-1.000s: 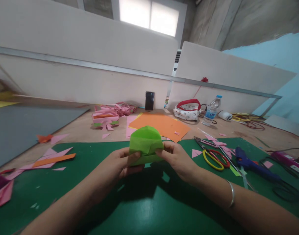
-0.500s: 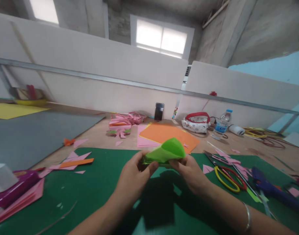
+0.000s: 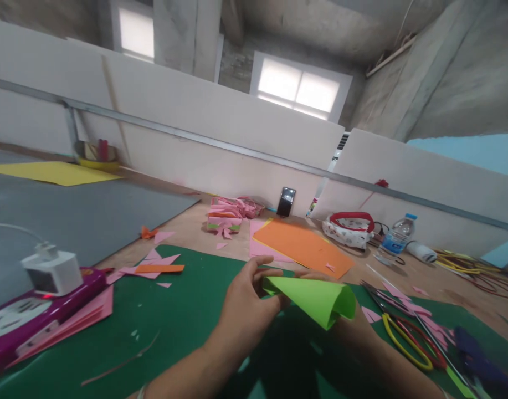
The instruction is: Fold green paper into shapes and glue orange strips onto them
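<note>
Clearly, left hand (image 3: 251, 302) clamped on the narrow end of a rolled green paper (image 3: 314, 296), right hand (image 3: 355, 332) partly hidden behind it, its grip impossible to tell, scissors (image 3: 387, 321) right of both, orange sheet (image 3: 299, 244) beyond them.

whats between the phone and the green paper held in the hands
In the head view, a bit of brown tabletop, then orange paper, then right-hand fingers lie between the phone and green paper.
</note>
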A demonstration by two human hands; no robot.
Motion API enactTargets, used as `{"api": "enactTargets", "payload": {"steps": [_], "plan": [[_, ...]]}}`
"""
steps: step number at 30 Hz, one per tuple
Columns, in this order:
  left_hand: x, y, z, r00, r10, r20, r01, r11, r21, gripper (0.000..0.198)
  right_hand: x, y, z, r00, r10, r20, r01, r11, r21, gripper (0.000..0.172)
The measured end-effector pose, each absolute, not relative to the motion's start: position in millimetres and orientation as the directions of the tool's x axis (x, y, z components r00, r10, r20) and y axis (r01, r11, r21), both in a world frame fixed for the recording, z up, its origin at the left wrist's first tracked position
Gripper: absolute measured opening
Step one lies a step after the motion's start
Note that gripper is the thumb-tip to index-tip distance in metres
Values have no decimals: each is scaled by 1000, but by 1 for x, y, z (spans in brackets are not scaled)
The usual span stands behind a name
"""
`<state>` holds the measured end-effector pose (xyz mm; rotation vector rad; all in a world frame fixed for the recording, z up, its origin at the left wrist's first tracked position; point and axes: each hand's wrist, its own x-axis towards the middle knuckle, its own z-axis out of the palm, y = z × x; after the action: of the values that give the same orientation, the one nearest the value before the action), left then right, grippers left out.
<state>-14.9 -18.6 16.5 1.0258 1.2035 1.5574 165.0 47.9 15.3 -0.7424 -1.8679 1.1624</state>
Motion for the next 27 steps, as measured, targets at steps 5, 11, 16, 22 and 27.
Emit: {"api": "enactTargets", "payload": {"steps": [5, 11, 16, 22, 27], "plan": [[-17, -22, 21, -203, 978, 51, -263, -105, 959, 74, 166, 46, 19, -487, 827, 281, 133, 388, -912, 34], [-31, -29, 36, -174, 982, -79, -313, 21, 949, 38, 168, 44, 26, -403, 869, 286, 245, 404, -882, 25], [-35, -26, 37, -220, 962, -160, -193, 118, 974, 12, 171, 44, 25, -454, 842, 290, 194, 412, -890, 22], [-38, -26, 34, -162, 975, -150, -88, 137, 987, 7, 172, 44, 25, -518, 806, 285, 159, 419, -894, 25], [-38, -25, 33, -124, 984, -130, -13, 129, 992, 9, 170, 40, 33, -525, 802, 285, 152, 418, -896, 30]]}}
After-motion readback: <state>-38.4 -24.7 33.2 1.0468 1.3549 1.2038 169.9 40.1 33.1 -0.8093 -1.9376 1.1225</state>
